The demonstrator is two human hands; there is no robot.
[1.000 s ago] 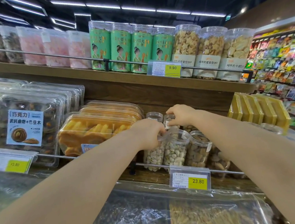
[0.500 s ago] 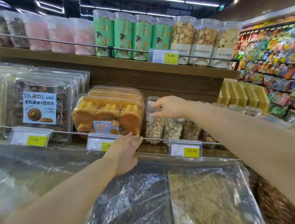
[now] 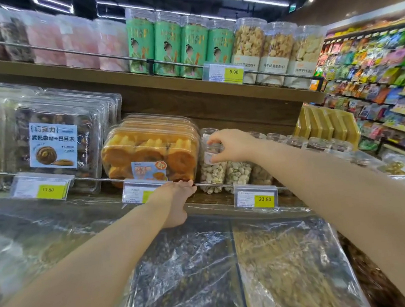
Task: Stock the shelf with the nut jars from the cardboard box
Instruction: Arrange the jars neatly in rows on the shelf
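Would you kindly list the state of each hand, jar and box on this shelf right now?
right hand: closed around the upper nut jar
upper nut jar: gripped, stacked on lower jars
lower nut jars: upright, behind the rail
left hand: open, resting at the shelf edge
pastry box: closed, standing left of the jars

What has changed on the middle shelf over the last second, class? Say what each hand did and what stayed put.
The left hand let go of the nut jars and dropped to the shelf's front rail, open. The right hand moved to the leftmost jar and now grips its top. The cake boxes, price tags and upper shelf stayed as they were.
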